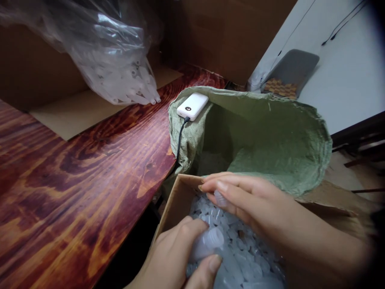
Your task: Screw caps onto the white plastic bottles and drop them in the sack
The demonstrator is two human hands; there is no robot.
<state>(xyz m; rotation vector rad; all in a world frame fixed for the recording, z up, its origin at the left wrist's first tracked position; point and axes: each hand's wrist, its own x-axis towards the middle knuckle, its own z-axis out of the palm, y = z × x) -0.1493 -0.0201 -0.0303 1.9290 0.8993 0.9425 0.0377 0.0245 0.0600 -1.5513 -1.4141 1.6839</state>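
My left hand is closed round a small translucent plastic bottle, its threaded, uncapped mouth tilted up to the right. Just above and to the right, my right hand pinches a small ribbed translucent cap between thumb and fingers. Cap and bottle are apart. Both hands are over a cardboard box at the lower middle. Inside it lies a heap of small translucent plastic pieces, partly covered by my hands.
Behind the box gapes a green woven sack, with a white power bank and black cable on its folded rim. A wood-grained table fills the left. A clear bag of white tubes and a grey chair are farther back.
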